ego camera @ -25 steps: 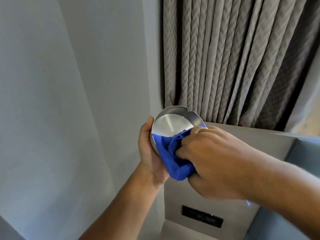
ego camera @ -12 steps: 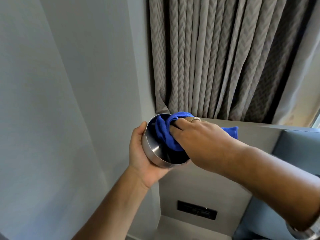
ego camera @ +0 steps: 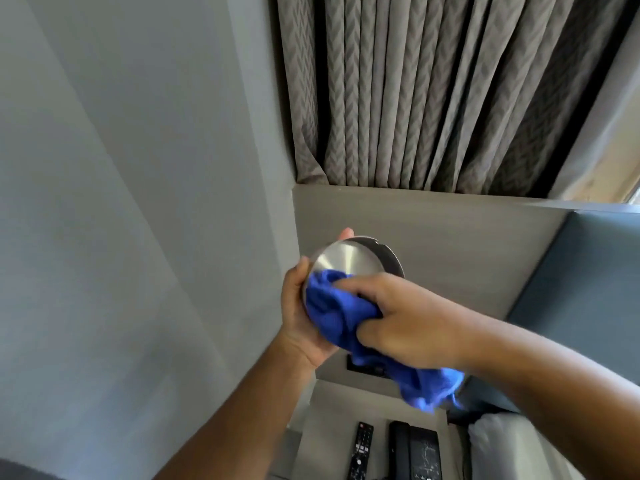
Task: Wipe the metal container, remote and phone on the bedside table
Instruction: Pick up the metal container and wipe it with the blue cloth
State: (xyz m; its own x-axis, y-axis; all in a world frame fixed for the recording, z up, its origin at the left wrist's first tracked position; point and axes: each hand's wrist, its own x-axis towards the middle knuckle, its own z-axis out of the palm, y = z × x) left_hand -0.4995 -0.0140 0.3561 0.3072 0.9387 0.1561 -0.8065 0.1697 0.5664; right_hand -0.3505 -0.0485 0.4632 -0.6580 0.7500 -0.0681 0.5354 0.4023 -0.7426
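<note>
My left hand (ego camera: pixel 304 323) holds a round brushed-metal container (ego camera: pixel 346 259) in the air, its flat underside turned toward me. My right hand (ego camera: pixel 412 317) grips a blue cloth (ego camera: pixel 332 306) and presses it against the lower part of that underside; a loose end of the cloth hangs down to the right. Below, on the bedside table (ego camera: pixel 332 410), lie a black remote (ego camera: pixel 361 448) and a black desk phone (ego camera: pixel 415 452), both cut off by the frame's bottom edge.
A grey wall fills the left side. A grey panel (ego camera: pixel 433 230) with a dark socket plate stands behind the table, and pleated curtains (ego camera: pixel 415 88) hang above. A blue padded headboard (ego camera: pixel 581 289) and a white pillow (ego camera: pixel 512 445) are at the right.
The container has been turned over: the cloth was inside the bowl, now it rubs the flat underside. The view has tilted down, so the table, remote and phone show.
</note>
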